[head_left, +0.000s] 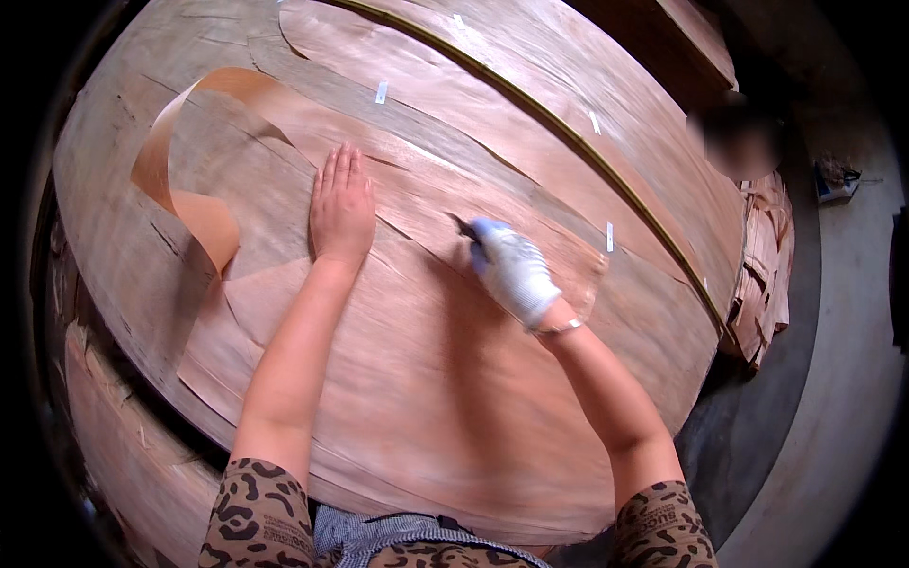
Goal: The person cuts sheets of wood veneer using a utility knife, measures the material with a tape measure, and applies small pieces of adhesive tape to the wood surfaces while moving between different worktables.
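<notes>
Across the broad worktop pile (663,369), wood veneer covers nearly all of your surface: pinkish-brown with greyer patches, grain streaks and dark splits, its edges bowed by the lens. Your left hand (343,213), bare, lies flat, palm down, on the pink veneer sheet (398,322), fingers together and pointing away from you, nothing gripped. Your right hand (511,270), in a white glove with bluish fingers, is closed around a small dark tool (464,227), tip pointing left, over the same sheet; can't tell if the tip touches. That sheet lies right in front of you, spreading under both forearms. A veneer strip (210,227) loops up off the surface left of your left hand, its other end running past your fingertips toward the right; can't tell where it joins. Beyond, a long thin yellowish rod (568,133) crosses the pile diagonally, with small white tabs (382,93) scattered either side. Room: more veneer in a ragged stack (762,256) at the right, another pile (133,445) at lower left, grey floor (852,322) at far right with a small bluish item (838,185) on it.
</notes>
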